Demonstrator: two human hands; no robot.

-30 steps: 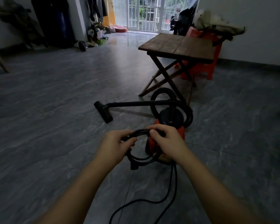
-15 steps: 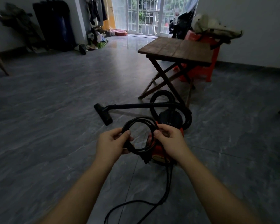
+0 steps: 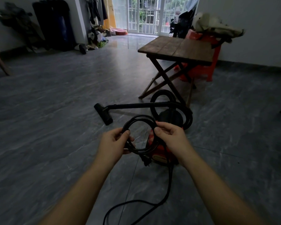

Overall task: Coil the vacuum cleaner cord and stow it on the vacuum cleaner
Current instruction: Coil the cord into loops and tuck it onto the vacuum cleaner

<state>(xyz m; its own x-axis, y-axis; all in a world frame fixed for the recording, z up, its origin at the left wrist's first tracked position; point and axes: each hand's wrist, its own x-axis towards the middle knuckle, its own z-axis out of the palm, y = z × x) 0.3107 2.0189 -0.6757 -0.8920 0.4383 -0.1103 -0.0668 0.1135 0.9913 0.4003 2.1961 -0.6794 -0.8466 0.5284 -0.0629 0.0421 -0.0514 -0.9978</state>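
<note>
Two grips: the left grip point(image 3: 113, 143) and right grip point(image 3: 172, 137) each pinch one side of the coiled cord point(image 3: 137, 118), with thumb and fingers curled round its strands.
Cord: the loop stands upright between the grips; its plug point(image 3: 146, 160) hangs at the bottom.
Loose length: it drops below the right grip to the floor point(image 3: 55, 111) and curves toward the camera.
Vacuum cleaner point(image 3: 160, 152): its red body sits on the floor, partly hidden behind the right grip and the coil, with its hose point(image 3: 159, 95) looped beside the wooden surface point(image 3: 177, 47).

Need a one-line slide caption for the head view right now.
The left hand and right hand hold a coil of black cord by the red vacuum cleaner; loose cord trails on the floor.
</note>
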